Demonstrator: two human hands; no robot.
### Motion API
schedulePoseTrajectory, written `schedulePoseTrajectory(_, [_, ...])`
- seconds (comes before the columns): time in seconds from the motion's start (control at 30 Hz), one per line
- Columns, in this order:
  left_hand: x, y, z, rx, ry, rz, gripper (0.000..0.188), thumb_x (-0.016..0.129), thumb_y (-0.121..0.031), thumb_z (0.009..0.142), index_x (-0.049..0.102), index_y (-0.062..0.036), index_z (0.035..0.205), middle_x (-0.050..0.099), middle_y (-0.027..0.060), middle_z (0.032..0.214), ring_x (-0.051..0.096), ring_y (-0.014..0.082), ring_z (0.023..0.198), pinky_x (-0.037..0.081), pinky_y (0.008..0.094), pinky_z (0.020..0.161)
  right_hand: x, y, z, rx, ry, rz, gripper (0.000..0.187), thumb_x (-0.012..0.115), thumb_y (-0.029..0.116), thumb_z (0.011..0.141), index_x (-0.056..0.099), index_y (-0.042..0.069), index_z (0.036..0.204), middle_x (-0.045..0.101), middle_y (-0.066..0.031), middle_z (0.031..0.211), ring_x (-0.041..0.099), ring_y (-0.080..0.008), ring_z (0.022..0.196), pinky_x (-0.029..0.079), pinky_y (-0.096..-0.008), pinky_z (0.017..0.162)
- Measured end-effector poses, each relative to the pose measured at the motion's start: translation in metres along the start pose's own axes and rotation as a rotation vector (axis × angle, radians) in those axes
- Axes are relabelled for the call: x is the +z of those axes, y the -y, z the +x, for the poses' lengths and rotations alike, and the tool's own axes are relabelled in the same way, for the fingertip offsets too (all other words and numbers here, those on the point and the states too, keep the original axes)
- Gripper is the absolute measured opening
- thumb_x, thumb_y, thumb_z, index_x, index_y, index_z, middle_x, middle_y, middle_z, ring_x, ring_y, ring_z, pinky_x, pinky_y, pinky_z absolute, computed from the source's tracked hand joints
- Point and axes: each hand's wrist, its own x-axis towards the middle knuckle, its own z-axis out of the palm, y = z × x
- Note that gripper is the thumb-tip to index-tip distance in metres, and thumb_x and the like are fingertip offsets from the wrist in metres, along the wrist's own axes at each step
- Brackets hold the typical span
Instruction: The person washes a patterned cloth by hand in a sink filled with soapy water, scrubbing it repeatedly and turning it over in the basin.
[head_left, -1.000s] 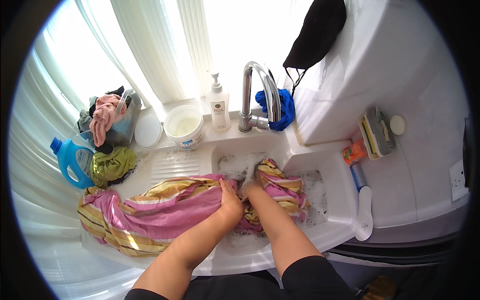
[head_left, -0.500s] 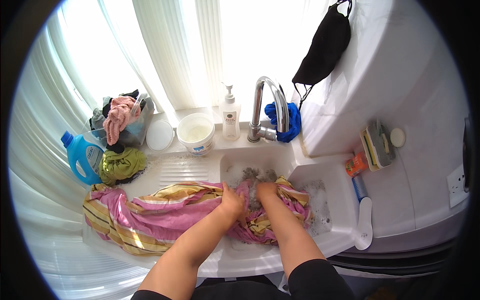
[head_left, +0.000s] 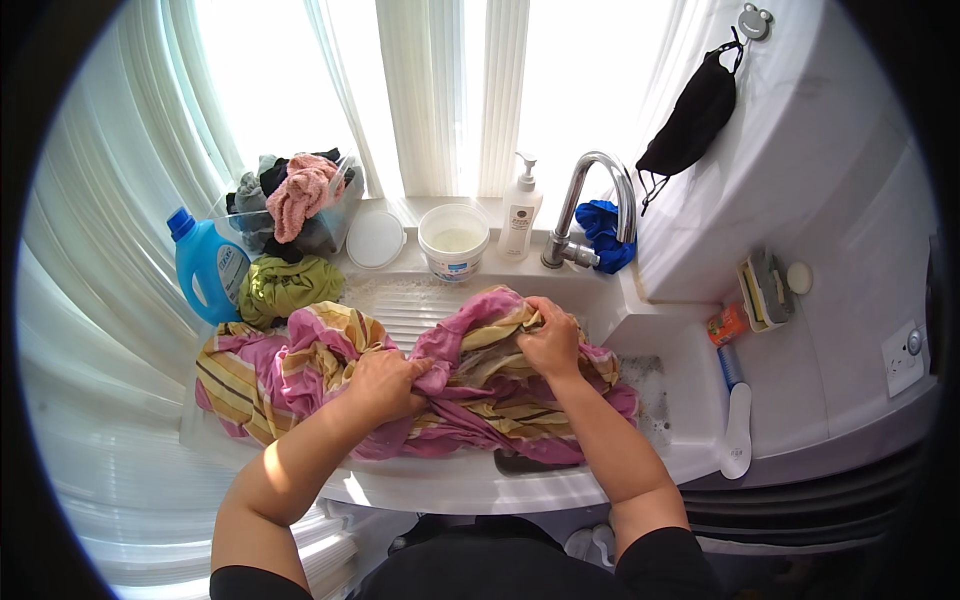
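Over the smooth white sink (head_left: 695,400), left hand (head_left: 388,385) and right hand (head_left: 552,342) pinch folds of pink-and-yellow striped cloth (head_left: 500,412), seemingly gathering it, the next move likely needing firm grips.

Pink-and-yellow striped cloth (head_left: 490,400), lime-green garment (head_left: 290,285), bright blue bottle (head_left: 212,255), white sink (head_left: 560,490), black mask (head_left: 692,118)

L hand (head_left: 384,386) & R hand (head_left: 551,342) clenched, arms (head_left: 612,440) angled fwd.

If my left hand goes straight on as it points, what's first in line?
The left hand would probably meet the striped cloth, its raised pink fold, first; depth there is unclear.
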Motion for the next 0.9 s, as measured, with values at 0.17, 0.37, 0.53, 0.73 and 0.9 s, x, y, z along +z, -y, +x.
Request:
schedulePoseTrajectory(0.17, [-0.02, 0.071, -0.036, -0.27, -0.013, -0.084, 0.045, 0.071, -0.031, 0.067, 0.072, -0.0136, 0.109, 0.07, 0.0163, 0.088, 0.067, 0.0347, 0.088, 0.053, 0.0444, 0.081, 0.066, 0.065, -0.019, -0.148, 0.0, 0.037, 0.046, 0.065, 0.002, 0.062, 0.062, 0.009, 0.107, 0.063, -0.0126, 0.1, 0.06, -0.0349, 0.096, 0.05, -0.0411, 0.084])
schedulePoseTrajectory(0.37, [-0.038, 0.104, -0.041, -0.406, 0.133, 0.04, 0.048, 0.071, -0.037, 0.066, 0.073, -0.0089, 0.105, 0.068, 0.0207, 0.101, 0.061, 0.0354, 0.105, 0.049, 0.0435, 0.09, 0.11, 0.092, -0.061, -0.356, 0.284, -0.042, 0.053, 0.068, 0.006, 0.065, 0.053, 0.009, 0.115, 0.053, -0.0157, 0.105, 0.054, -0.0358, 0.104, 0.048, -0.0436, 0.087])
schedulePoseTrajectory(0.53, [-0.018, 0.096, 0.002, -0.229, -0.146, -0.328, 0.06, 0.069, -0.051, 0.071, 0.072, 0.0009, 0.102, 0.063, 0.0265, 0.116, 0.042, 0.0399, 0.13, 0.037, 0.0455, 0.105, 0.079, 0.072, 0.013, 0.231, 0.523, 0.372, 0.063, 0.07, 0.051, 0.078, 0.061, 0.005, 0.121, 0.066, -0.0201, 0.11, 0.062, -0.028, 0.107, 0.049, -0.0378, 0.089])
schedulePoseTrajectory(0.73, [0.01, 0.051, 0.053, -0.531, -0.204, -0.36, 0.073, 0.064, -0.062, 0.079, 0.06, 0.0038, 0.109, 0.062, 0.0299, 0.111, 0.06, 0.0402, 0.107, 0.048, 0.044, 0.089, 0.164, -0.024, 0.033, 0.115, 0.811, 0.068, 0.077, 0.058, 0.064, 0.078, 0.057, 0.007, 0.13, 0.064, -0.02, 0.117, 0.063, -0.0292, 0.107, 0.047, -0.0408, 0.093])
schedulePoseTrajectory(0.9, [0.036, 0.055, -0.02, 0.005, -0.535, -0.553, 0.079, 0.075, -0.054, 0.073, 0.05, 0.0024, 0.123, 0.063, 0.0201, 0.103, 0.058, 0.0386, 0.097, 0.043, 0.0455, 0.089, 0.079, 0.056, -0.04, -0.398, 0.633, 0.097, 0.057, 0.07, 0.047, 0.071, 0.061, 0.007, 0.112, 0.064, -0.0153, 0.102, 0.061, -0.0325, 0.099, 0.044, -0.0446, 0.089])
